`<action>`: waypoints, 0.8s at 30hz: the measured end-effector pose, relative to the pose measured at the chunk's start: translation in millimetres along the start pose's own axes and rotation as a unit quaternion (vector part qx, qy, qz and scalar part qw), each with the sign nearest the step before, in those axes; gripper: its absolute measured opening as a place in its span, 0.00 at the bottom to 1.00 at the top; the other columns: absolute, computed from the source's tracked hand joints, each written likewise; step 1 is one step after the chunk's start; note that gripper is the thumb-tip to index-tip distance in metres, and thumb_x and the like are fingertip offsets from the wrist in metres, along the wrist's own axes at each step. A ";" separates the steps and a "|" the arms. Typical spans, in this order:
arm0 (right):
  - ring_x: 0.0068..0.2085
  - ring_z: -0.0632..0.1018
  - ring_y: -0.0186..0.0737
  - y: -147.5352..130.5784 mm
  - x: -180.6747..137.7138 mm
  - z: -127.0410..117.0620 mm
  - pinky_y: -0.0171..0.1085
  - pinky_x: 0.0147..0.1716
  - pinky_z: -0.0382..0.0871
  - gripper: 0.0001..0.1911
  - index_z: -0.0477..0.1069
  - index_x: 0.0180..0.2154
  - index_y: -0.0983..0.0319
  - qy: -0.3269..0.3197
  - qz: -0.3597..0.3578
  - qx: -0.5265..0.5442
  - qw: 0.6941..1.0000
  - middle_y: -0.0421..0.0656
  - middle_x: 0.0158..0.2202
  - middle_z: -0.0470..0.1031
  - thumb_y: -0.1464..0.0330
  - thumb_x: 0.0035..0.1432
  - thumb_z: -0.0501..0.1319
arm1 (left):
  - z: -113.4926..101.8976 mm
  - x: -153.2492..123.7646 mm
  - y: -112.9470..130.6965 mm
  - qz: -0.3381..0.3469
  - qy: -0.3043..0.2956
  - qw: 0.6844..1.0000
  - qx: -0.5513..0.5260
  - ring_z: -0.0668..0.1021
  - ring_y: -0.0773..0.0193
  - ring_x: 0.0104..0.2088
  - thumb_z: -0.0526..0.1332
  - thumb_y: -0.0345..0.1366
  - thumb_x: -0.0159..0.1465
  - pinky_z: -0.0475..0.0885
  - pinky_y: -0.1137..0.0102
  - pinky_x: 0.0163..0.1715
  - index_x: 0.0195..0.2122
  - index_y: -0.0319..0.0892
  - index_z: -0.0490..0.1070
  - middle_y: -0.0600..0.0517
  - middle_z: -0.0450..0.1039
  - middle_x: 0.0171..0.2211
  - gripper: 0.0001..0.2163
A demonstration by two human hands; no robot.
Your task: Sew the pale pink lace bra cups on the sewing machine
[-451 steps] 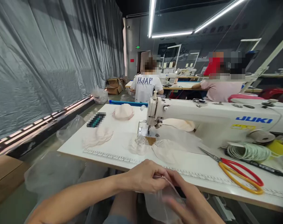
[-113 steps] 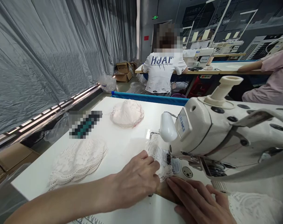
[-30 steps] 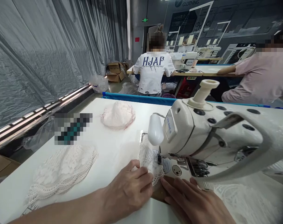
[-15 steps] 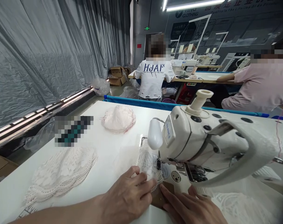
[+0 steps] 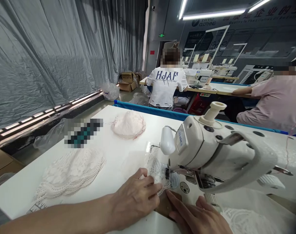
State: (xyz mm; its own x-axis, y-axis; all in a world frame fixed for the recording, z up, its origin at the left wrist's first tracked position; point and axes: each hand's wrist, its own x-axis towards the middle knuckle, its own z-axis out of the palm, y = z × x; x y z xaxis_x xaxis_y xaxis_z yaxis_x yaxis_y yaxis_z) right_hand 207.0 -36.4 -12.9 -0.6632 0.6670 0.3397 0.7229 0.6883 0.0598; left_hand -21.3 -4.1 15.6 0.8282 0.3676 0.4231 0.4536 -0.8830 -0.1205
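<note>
Head camera view shows a white lace piece (image 5: 154,167) on the bed of a JUKI sewing machine (image 5: 192,139), its right side against the presser foot (image 5: 167,173). The left hand (image 5: 138,196) is bent over the near left part of the lace, fingertips pressing down on it; its thumb side is hidden, so whether it also pinches the fabric cannot be told. The right hand (image 5: 196,214) lies low with its fingers stretched forward, grasping nothing that shows, the index tip just beside the scalloped near edge, over a brown patch (image 5: 164,206) on the bed.

Good handling here probably means light, even pressure from both sides, so that the openwork is neither stretched nor puckered. The scalloped edge seems best guided by the right index finger, with the left fingers smoothing the lace flat and all the fingertips well away from the needle area.

Relative to the hands, the lace piece lies directly under and ahead of the left fingertips, and ahead and slightly left of the right ones. More lace (image 5: 248,221) lies to the right of the right hand. Across the white table (image 5: 123,149), a stack of lace pieces (image 5: 72,172) rests beyond the left forearm, with a pale pink stack (image 5: 128,124) farther back.
</note>
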 end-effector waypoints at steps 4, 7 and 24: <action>0.16 0.74 0.34 -3.1 6.6 0.3 0.35 0.19 0.63 0.19 0.63 0.51 0.67 0.042 0.003 -0.026 0.999 0.36 0.19 0.75 0.65 0.70 0.40 | 5.4 0.0 -8.9 -0.011 -0.014 1.000 0.000 0.71 0.65 0.38 0.53 0.23 0.63 0.60 0.63 0.43 0.30 0.38 0.66 0.48 0.72 0.43 0.07; 0.13 0.71 0.34 -6.9 12.6 -1.7 0.35 0.16 0.61 0.20 0.65 0.48 0.68 0.089 0.001 -0.043 0.995 0.35 0.16 0.74 0.65 0.70 0.39 | 8.8 1.7 -15.2 -0.022 -0.009 1.000 0.000 0.70 0.65 0.40 0.52 0.24 0.64 0.58 0.63 0.44 0.31 0.38 0.67 0.48 0.71 0.45 0.07; 0.17 0.74 0.36 -11.0 8.2 -5.7 0.35 0.20 0.64 0.20 0.63 0.50 0.68 0.042 0.017 -0.021 0.999 0.38 0.20 0.76 0.64 0.70 0.39 | -14.4 0.3 20.6 -0.025 -0.048 0.997 -0.050 0.70 0.64 0.35 0.55 0.51 0.63 0.58 0.65 0.40 0.32 0.37 0.66 0.53 0.69 0.31 0.19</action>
State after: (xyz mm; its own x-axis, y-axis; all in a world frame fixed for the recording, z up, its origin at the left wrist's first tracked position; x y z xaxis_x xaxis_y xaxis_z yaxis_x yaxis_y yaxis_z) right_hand 194.7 -40.2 -5.3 -0.6211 0.6623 0.4189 0.7534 0.6518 0.0864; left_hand -16.5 -26.3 26.2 0.8353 0.4333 0.3384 0.4636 -0.8860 -0.0098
